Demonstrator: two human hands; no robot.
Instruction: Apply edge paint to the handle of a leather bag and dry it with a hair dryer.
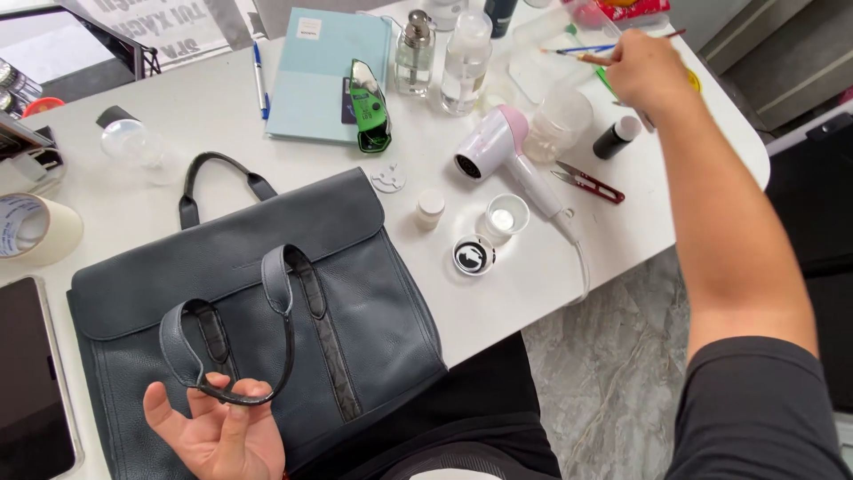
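Observation:
A dark blue-grey leather handbag (267, 293) lies flat on the white table (204, 107) in front of me. My left hand (218, 431) is palm up at the bag's near edge, with its front handle (222, 356) looped over my fingers. My right hand (641, 71) reaches to the far right of the table and closes on thin paintbrushes (582, 53). Beside it stand a small black bottle with a white cap (615, 138) and a clear plastic jar (558, 120).
A white and pink hair dryer (506, 156), red snips (591, 185), small open pots (506, 213), a round black tin (474, 255), clear bottles (464, 62), a light blue notebook (324, 76), a tape roll (31, 229) and a tablet (31, 382) crowd the table.

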